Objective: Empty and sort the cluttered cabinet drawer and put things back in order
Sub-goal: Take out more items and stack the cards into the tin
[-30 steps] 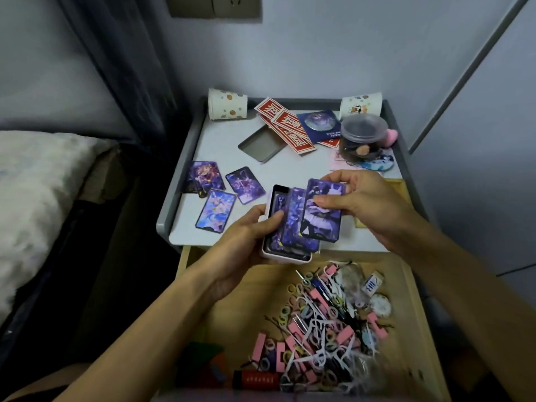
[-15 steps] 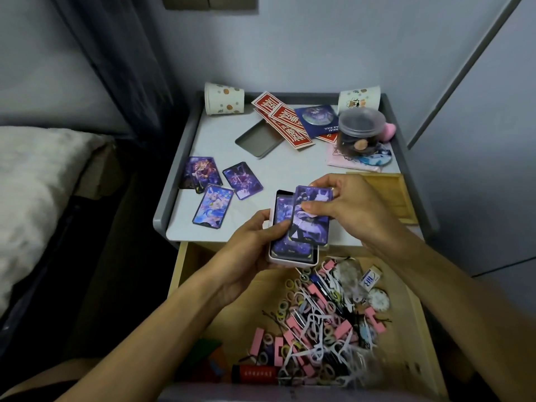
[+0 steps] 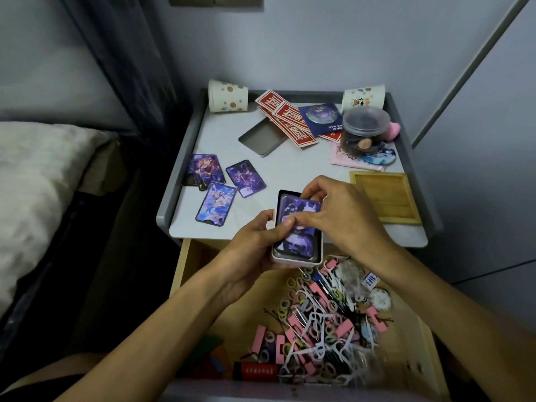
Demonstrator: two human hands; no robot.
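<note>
Seating the card stack (image 3: 300, 227) in the white tin (image 3: 295, 259), held between both hands.

Your left hand (image 3: 255, 245) cups the tin from its left side, fingers curled round it. Your right hand (image 3: 339, 216) pinches the card stack, fingertips hooked over the far end. The stack's far edge looks slightly proud of the rim, but I can't tell for sure at this angle. Hold the left grip rigid, square the edges with the right fingertips, then press flat without bending the cards. The loose cards (image 3: 216, 208) lie beyond and left of your left hand, and the tin lid (image 3: 262, 137) is further out again. Collect those cards before lidding. The drawer (image 3: 185, 265) sits directly under your wrists, and its clutter (image 3: 319, 323) is not yet sorted.
</note>
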